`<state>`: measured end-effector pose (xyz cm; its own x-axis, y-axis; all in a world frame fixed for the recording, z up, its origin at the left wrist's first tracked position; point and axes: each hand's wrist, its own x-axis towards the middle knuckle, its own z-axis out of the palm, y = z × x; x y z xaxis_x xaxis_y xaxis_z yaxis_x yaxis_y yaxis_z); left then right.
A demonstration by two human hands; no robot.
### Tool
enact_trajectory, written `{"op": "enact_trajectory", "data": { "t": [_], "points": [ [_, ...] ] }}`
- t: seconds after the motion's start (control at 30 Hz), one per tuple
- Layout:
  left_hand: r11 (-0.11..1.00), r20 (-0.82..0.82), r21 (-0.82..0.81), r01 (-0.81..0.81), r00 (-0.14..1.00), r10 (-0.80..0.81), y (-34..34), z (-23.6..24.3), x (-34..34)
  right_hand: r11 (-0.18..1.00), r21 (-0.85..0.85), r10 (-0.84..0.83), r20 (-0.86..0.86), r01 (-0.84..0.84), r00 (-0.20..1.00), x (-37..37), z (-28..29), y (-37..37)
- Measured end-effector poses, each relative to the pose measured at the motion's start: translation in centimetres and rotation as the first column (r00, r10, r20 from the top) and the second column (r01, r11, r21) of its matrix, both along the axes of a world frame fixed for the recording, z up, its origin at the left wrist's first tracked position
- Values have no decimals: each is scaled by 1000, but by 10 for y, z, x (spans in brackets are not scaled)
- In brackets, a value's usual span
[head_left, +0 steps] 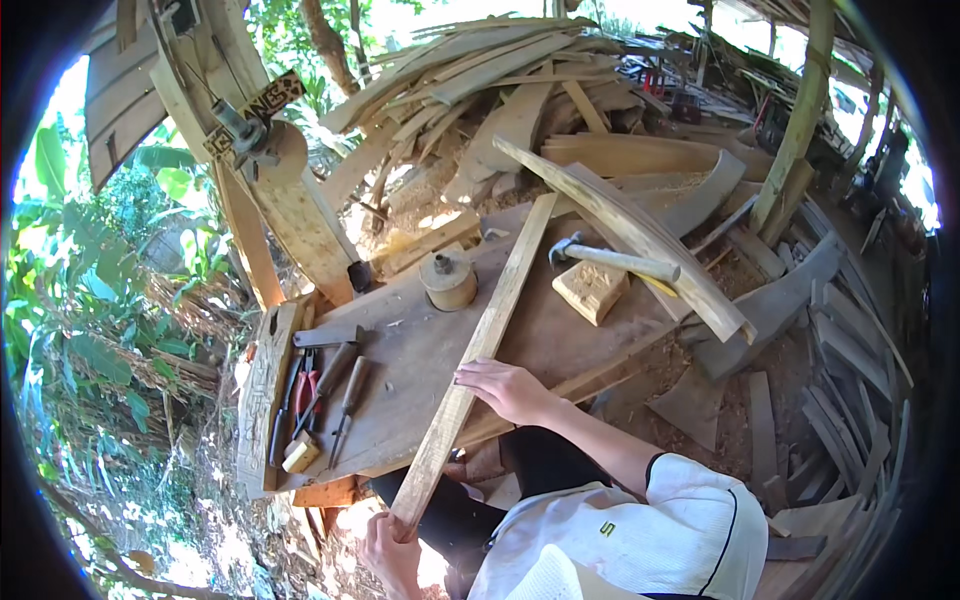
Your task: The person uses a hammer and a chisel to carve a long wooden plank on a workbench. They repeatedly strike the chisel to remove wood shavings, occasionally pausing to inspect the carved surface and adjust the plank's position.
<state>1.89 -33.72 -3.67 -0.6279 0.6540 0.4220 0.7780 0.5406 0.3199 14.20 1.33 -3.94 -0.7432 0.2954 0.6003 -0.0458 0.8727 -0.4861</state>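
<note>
A long, flat wooden strip lies slantwise across the workbench, its near end jutting past the bench's front edge over my legs. My left hand is closed around that near end. Farther up, my right hand grips the strip from its right edge, fingers laid over the top and thumb hidden. Right of the strip's far part rest a carved wooden block and a hammer. A round wooden piece with a dark metal top stands on its left.
At the bench's left end lie red-handled pliers, a wooden-handled chisel and several other hand tools. A thick plank slants across the back right. Piled boards rise behind, a post stands right, and offcuts cover the ground.
</note>
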Motion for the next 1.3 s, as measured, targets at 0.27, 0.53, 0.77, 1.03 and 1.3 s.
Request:
{"op": "enact_trajectory", "data": {
  "t": [0.27, 0.53, 0.77, 1.03, 1.3],
  "points": [
    [999, 20, 2, 42, 999, -42, 5, 10, -4, 999, -36, 9, 116, -4, 993, -19, -16, -19],
    [994, 237, 72, 77, 967, -92, 35, -3, 0, 994, 33, 98, 162, -105, 982, -16, -14, -33],
    [997, 388, 49, 57, 919, -72, 17, 0, -11, 991, -115, -37, 252, 68, 967, -7, -6, 4],
    [994, 369, 76, 76, 924, -99, 43, 1, -8, 992, 62, 99, 207, -114, 973, -8, -17, -1],
    [995, 435, 97, 23, 898, -63, 39, 3, -3, 967, 79, 225, 179, -242, 958, -21, -11, -28]
  ]
}}
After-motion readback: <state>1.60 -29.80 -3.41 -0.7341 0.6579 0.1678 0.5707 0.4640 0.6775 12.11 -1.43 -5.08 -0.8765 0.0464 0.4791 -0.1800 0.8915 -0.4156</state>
